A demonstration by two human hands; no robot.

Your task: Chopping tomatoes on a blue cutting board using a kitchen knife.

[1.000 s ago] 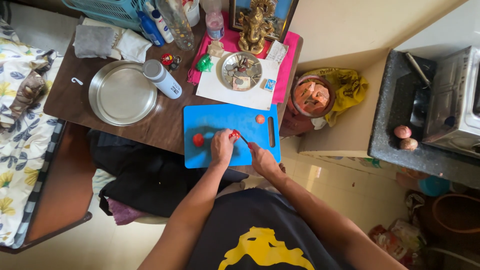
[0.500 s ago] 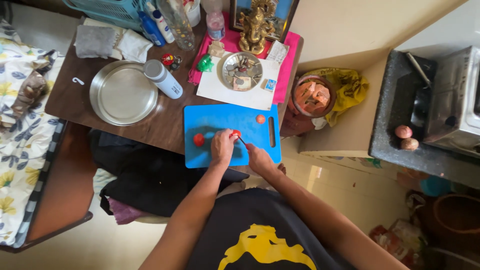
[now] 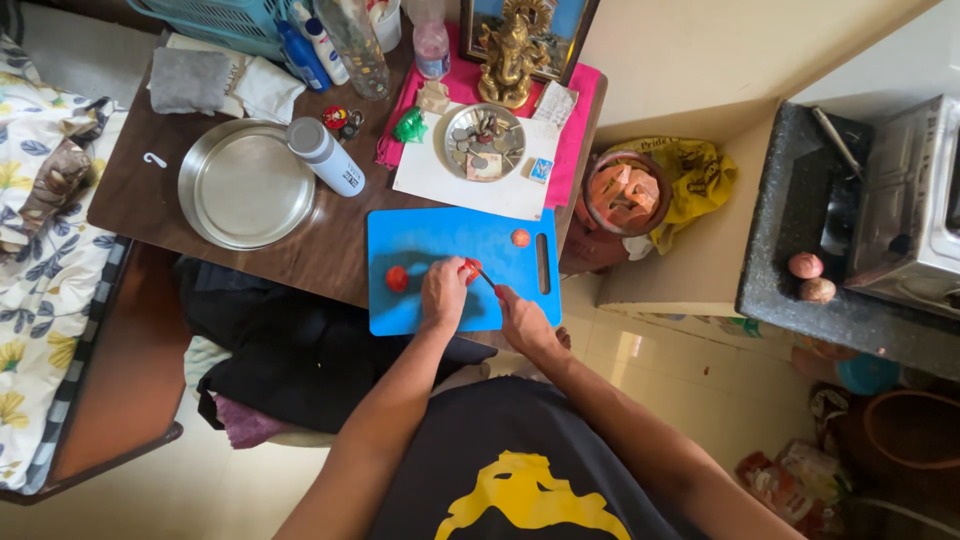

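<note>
Hands mid-cut: left hand [image 3: 443,292] pins small red tomato [image 3: 470,268] on blue plastic cutting board [image 3: 430,240], right hand [image 3: 520,318] grips knife [image 3: 486,277]; 2 more tomatoes uncut.

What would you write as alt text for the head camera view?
A person's left hand steadies a red tomato on a blue cutting board while the right hand cuts with a knife. A steel plate sits nearby.
</note>
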